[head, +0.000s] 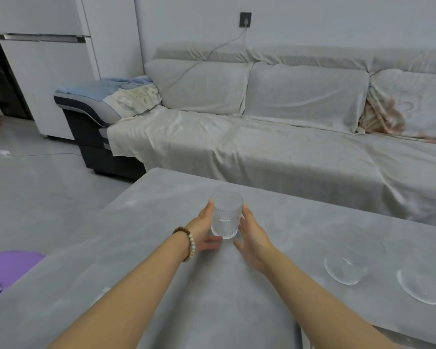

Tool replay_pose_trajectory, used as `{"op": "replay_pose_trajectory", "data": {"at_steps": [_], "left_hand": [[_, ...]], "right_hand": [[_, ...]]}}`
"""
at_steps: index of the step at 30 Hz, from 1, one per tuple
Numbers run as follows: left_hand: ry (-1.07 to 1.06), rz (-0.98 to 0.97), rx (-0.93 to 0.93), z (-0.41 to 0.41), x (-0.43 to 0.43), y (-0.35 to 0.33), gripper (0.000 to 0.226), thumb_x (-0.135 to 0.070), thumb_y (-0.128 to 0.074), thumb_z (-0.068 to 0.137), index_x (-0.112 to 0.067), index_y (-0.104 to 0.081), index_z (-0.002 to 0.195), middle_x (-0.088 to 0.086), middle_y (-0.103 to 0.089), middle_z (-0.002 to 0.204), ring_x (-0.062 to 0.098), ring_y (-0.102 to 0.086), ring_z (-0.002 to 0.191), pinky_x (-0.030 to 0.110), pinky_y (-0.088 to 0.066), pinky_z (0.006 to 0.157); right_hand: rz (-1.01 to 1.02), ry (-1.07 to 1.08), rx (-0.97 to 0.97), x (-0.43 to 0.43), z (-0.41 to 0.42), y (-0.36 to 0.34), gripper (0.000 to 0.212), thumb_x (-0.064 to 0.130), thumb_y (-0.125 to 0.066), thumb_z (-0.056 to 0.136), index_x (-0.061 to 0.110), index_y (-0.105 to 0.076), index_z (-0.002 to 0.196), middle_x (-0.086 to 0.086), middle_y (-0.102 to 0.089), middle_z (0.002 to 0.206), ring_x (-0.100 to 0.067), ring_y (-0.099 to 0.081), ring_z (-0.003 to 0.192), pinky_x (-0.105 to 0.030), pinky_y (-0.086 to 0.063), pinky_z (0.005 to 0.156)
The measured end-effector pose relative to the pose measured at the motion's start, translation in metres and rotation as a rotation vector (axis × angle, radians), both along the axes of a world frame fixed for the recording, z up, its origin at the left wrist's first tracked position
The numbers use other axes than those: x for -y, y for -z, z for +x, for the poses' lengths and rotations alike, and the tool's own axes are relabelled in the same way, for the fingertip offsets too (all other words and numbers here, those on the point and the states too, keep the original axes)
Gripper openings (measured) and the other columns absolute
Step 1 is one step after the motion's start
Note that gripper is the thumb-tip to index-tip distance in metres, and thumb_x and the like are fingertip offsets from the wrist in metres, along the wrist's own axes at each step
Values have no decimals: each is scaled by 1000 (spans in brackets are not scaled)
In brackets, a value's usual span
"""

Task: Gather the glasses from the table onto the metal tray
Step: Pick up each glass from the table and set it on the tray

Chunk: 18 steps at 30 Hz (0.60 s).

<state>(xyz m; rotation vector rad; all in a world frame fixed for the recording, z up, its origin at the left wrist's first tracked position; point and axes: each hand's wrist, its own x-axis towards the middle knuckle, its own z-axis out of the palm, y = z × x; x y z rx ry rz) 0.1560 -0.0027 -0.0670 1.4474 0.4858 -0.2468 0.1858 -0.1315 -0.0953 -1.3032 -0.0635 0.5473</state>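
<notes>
A clear ribbed glass [226,217] stands upright on the grey table [161,197], near its far left part. My left hand [205,226], with a bead bracelet at the wrist, cups the glass's left side, fingers behind it and thumb by its base. My right hand [252,238] presses against the glass's right side, so the glass sits between both palms. Two more clear glass pieces rest at the table's right: one [345,269] closer to the middle, the other [423,285] near the frame edge. No metal tray is in view.
A grey covered sofa [275,147] runs along the far side of the table, with a narrow gap between them. A white fridge [48,66] stands at the back left. A purple mat [5,270] lies on the floor to the left.
</notes>
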Motion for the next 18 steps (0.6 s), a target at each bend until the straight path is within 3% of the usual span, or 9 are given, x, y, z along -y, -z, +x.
{"op": "replay_pose_trajectory", "data": {"at_steps": [2,4,7,9,11,13,16,18], "left_hand": [[-35,-49,22,-5,3,1,57,-63,-27,89,-32,-34,136,2,-43,135,30,-58,113,43,-45,100],[-75,-95,55,-14,7,0,59,-61,-27,90,-31,-30,141,4,-34,148,32,-59,112,41,-46,99],[-133,-180,163,-31,16,-5,53,-57,-30,91,-32,-36,138,-1,-42,141,30,-64,103,37,-49,92],[-145,-200,264,-45,27,-13,45,-54,-36,91,-27,-45,126,-1,-52,130,24,-65,101,32,-53,84],[-151,-176,347,-60,43,-25,33,-47,-47,90,-23,-52,112,5,-59,123,19,-64,101,31,-54,79],[-152,-163,392,-75,60,-36,29,-37,-58,86,-23,-54,111,8,-55,129,20,-61,106,37,-53,88],[-64,-200,416,-99,90,-52,77,-33,-74,71,-19,-37,138,-1,-40,143,18,-51,123,36,-45,101],[36,-245,393,-112,111,-61,96,-35,-77,61,-10,-31,142,6,-47,141,20,-54,121,32,-43,102]], "right_hand": [[17,7,14,1,-6,-2,37,49,-26,101,35,-59,111,27,-66,100,17,-65,83,-15,-42,80],[26,15,40,8,-17,-7,42,50,-22,101,34,-52,126,25,-59,115,12,-57,105,-21,-35,100],[49,48,81,26,-40,-22,53,51,-21,100,29,-40,144,18,-40,144,-3,-31,137,-38,-20,119],[76,94,132,39,-57,-35,53,49,-25,100,22,-44,142,10,-41,151,-8,-31,142,-41,-24,119],[98,155,165,54,-76,-48,49,47,-33,99,18,-49,134,4,-50,145,-12,-42,138,-40,-33,116],[113,216,189,74,-93,-61,41,45,-43,97,16,-54,124,1,-59,135,-14,-55,126,-39,-42,108],[102,282,258,107,-117,-79,46,41,-63,85,12,-54,120,-2,-60,134,-17,-60,121,-40,-44,106],[66,305,322,131,-132,-88,54,44,-71,75,17,-52,118,3,-58,137,-14,-61,119,-37,-46,104]]}}
